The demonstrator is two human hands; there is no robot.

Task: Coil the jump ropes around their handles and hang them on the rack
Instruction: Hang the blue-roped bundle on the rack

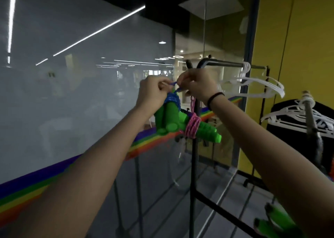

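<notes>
Forearms (86, 174) stretched up toward rack (224, 64). Pinching blue rope (173, 84) end with left hand (151, 91) and right hand (197, 86), directly above its coil on green handles (168, 118); pink-wrapped bundle (194, 127) touching, lower right.

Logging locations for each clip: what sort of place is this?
Probably an office or studio interior: a frosted glass partition with a rainbow stripe, a garment rack carrying white hangers.
</notes>
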